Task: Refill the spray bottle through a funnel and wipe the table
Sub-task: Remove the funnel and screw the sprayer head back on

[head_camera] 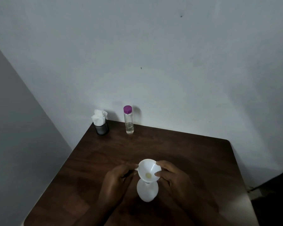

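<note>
On the dark bench [170, 149], the white funnel [149, 170] sits in the spray bottle [147, 191]. My right grip [171, 175] pinches its rim and my left grip [119, 178] its side tab. The plastic looks light, stiff and tippy, so the rim seems the best hold.

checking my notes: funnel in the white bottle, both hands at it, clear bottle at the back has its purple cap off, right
No: the head view shows the purple cap on the clear bottle. The funnel is in the white bottle, left hand and right hand at it.
</note>
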Tool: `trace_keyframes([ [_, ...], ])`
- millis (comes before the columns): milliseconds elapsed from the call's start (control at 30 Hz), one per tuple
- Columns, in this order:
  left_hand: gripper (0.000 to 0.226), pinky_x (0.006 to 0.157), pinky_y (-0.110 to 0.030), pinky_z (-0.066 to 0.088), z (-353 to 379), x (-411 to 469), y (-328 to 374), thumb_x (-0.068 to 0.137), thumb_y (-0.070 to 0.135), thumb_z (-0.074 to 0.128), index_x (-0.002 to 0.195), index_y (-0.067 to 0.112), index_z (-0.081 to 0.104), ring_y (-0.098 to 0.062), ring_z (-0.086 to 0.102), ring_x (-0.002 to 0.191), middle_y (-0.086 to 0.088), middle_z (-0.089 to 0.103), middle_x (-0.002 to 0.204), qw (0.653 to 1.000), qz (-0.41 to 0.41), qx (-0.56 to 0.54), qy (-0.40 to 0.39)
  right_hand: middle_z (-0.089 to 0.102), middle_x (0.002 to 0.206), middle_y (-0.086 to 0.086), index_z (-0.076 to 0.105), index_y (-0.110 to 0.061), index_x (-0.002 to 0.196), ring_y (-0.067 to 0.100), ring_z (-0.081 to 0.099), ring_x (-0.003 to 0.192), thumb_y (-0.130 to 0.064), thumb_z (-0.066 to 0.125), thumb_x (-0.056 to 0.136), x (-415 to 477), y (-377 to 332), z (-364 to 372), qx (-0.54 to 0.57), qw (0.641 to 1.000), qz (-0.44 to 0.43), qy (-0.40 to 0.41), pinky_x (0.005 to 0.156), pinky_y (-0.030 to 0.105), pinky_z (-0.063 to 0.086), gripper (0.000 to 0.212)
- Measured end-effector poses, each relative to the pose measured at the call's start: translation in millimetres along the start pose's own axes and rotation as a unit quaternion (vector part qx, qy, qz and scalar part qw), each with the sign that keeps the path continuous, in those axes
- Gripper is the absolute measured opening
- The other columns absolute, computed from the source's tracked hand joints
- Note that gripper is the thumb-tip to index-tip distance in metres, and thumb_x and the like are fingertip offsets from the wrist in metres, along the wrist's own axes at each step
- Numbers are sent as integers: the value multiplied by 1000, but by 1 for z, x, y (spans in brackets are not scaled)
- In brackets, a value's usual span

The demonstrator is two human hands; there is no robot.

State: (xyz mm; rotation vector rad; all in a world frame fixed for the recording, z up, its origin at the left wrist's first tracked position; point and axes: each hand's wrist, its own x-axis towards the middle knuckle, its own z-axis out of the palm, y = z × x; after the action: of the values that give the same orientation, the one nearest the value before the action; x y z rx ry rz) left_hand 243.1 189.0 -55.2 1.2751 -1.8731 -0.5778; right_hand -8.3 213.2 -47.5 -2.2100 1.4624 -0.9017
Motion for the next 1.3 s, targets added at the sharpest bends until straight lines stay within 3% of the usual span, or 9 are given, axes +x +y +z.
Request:
trace_keyframes([
  [100,35,92,-27,61,2,-6,-1,87,1,81,113,25,80,8,70,106,20,77,112,1000,-8,7,-23,50,137,-21,74,-23,110,-9,44,121,-49,61,86,-7,7,4,7,1000,-17,-17,103,6,37,38],
  [233,36,89,-25,61,1,1,-1,87,-1,80,110,26,81,4,73,103,21,78,109,1000,-15,-15,15,45,141,-26,69,-26,123,-21,36,130,-63,41,99,-5,3,-1,35,999,-4,13,107,2,30,53],
  [367,35,85,-20,61,3,18,3,87,-1,81,108,27,81,6,73,99,22,77,106,998,-24,-36,40,54,138,-25,73,-27,120,-15,49,125,-37,56,98,7,0,-4,53,997,21,59,101,4,37,30],
  [500,32,83,-22,63,13,36,-2,85,3,83,107,26,80,6,74,97,21,77,104,996,-42,-50,55,67,125,-17,75,-25,115,1,63,117,-21,69,90,16,9,0,142,984,46,102,96,14,49,26],
  [633,21,82,-29,64,29,56,-12,84,4,84,99,18,84,0,75,93,13,80,98,993,-70,-74,55,74,111,-13,78,-29,109,7,69,107,-6,79,82,30,26,11,266,941,186,95,91,29,57,36],
  [767,17,81,-27,63,47,82,-25,85,6,84,94,20,83,-2,74,91,13,78,93,990,-104,-90,38,77,105,-11,76,-29,106,6,72,100,-5,79,82,49,42,17,332,901,262,101,82,18,57,34],
  [967,14,88,-38,64,82,132,-56,88,8,81,96,20,83,-8,77,90,8,81,94,970,-198,-142,-5,77,95,-9,72,-23,103,6,74,90,-10,79,84,89,72,29,378,836,370,147,66,18,58,24],
  [1100,23,84,-47,65,109,162,-81,86,6,83,91,28,75,-16,76,90,4,79,91,950,-260,-172,-5,75,100,2,68,-13,108,17,75,86,-16,79,86,119,99,45,382,788,443,191,66,23,60,24],
  [1300,20,80,-44,66,147,197,-123,85,10,84,81,27,74,-7,76,79,10,79,82,939,-294,-180,5,73,92,9,65,-10,98,19,72,79,-18,78,87,158,142,77,338,772,499,202,63,26,61,18],
])
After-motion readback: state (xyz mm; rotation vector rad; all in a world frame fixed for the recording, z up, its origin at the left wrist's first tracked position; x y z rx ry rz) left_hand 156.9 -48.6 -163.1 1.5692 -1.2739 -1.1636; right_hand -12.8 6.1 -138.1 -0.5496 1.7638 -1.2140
